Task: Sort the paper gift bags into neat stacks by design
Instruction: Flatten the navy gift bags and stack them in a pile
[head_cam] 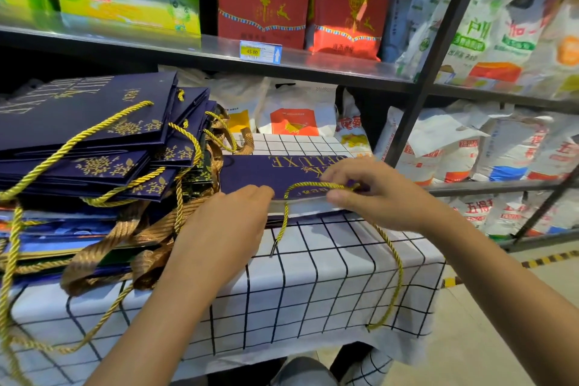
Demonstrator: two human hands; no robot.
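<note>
A navy gift bag [282, 171] with gold lettering lies flat on a checked tablecloth [313, 276], just right of a messy pile of similar navy bags [94, 135]. The left hand [225, 226] presses flat, fingers straight, on the bag's near edge. The right hand [369, 191] pinches its gold rope handle [313, 186].

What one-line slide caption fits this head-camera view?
Left hand presses a navy gift bag flat on the checked tablecloth while the right hand pinches its gold rope handle.
</note>
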